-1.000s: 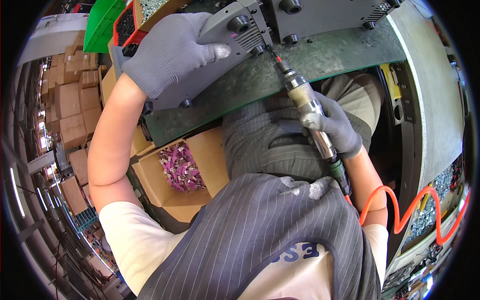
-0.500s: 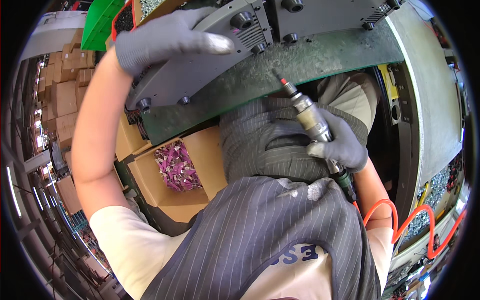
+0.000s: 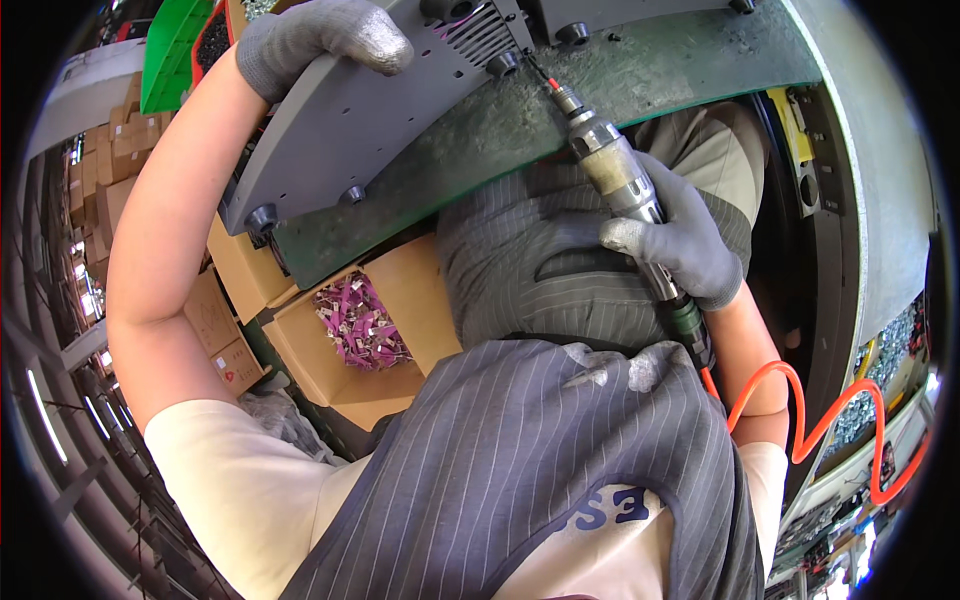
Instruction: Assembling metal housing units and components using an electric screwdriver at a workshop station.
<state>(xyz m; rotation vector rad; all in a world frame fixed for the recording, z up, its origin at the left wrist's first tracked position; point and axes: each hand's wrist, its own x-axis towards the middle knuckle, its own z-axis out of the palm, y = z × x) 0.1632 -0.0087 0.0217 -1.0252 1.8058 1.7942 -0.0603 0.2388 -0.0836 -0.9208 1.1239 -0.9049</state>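
Observation:
My right hand (image 3: 685, 235), in a grey glove, is wrapped around a pneumatic screwdriver (image 3: 612, 165) with a red-collared bit. The bit's tip is at the slotted right end of a grey metal housing (image 3: 350, 120), beside a black rubber foot (image 3: 503, 64); whether it touches a screw I cannot make out. My left hand (image 3: 325, 42), gloved too, grips the far left edge of that housing, its worn pale fingertip bent over the top face. Its other fingers are partly hidden. The housing lies tilted on a green mat (image 3: 430, 170), feet upward.
A second grey housing (image 3: 640, 12) lies at the far right of the mat. Below the bench edge, an open carton (image 3: 340, 395) holds purple parts (image 3: 365, 325). An orange air hose (image 3: 800, 440) coils at my right. Green (image 3: 175, 55) and red bins stand far left.
The screwdriver has moved up and left, bringing its bit to the housing's slotted end. My left hand has shifted left and up and closed over the housing's edge.

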